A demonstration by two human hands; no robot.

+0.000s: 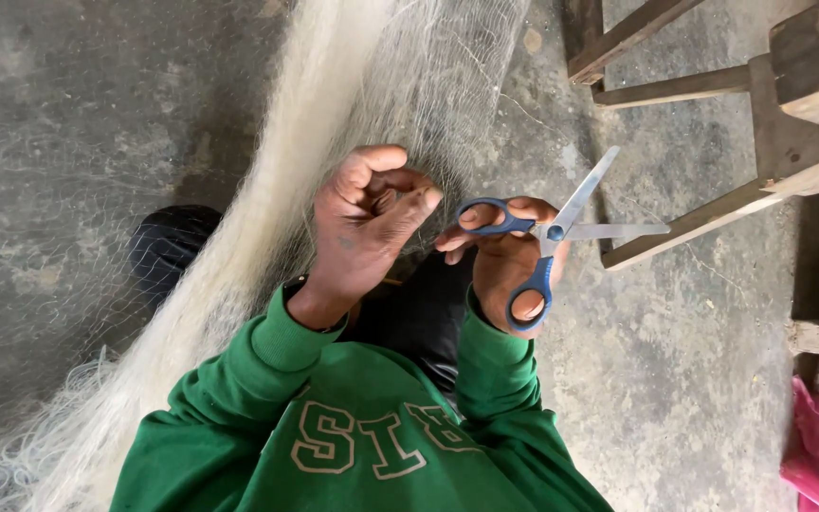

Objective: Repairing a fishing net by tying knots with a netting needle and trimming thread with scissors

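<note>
Nearest, green sleeves [267,379]. The left hand [362,223] pinches fine strands of the pale fishing net [334,85]; at its 3 o'clock, the right hand [504,265] grips blue-handled scissors [552,232], blades spread. Beyond, at 1 o'clock, a wooden frame [713,85] on the concrete floor [68,114].

Rough workshop or work shed, bare stained concrete floor [703,379], unfinished wooden bench frame [770,142] at right, pale fishing net [277,190] heaped across the floor
</note>
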